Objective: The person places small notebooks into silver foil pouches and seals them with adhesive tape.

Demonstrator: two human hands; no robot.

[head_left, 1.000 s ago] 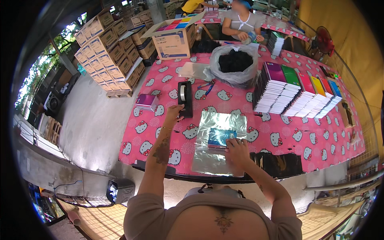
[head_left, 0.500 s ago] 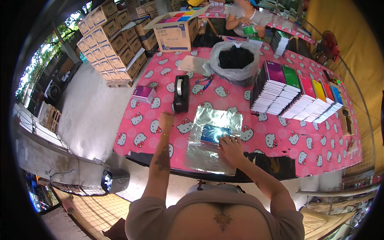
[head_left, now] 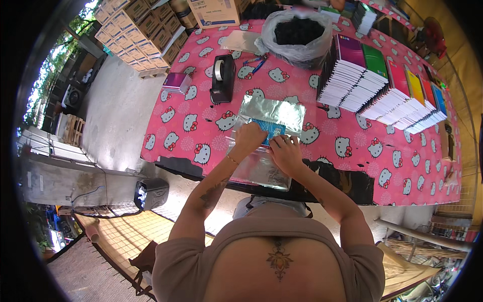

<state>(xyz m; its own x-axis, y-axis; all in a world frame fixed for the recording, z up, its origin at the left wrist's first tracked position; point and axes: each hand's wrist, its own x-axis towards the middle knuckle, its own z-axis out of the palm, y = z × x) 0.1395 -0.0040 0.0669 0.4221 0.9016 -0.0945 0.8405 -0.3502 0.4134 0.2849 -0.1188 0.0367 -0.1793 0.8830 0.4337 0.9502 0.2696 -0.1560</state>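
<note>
A small blue notebook lies on a shiny clear plastic sheet near the table's front edge. My left hand is over the notebook's left side, its fingers curled closed; what is in them, if anything, is hidden. My right hand rests with extended fingers on the lower right part of the notebook and the plastic. Beyond my left hand stands a black tape dispenser with a roll of tape. A short stack of purple notebooks sits to its left.
Tall stacks of coloured notebooks stand at right. Behind the plastic are blue pliers, a plastic bag of black material and a flat tan sheet. Stacked cartons fill the far left. The pink table's front edge is near me.
My left hand has moved from beside the tape dispenser to the notebook's left side. My right hand stays at its lower right. The whole view has shifted, and the person across is mostly out of it.
</note>
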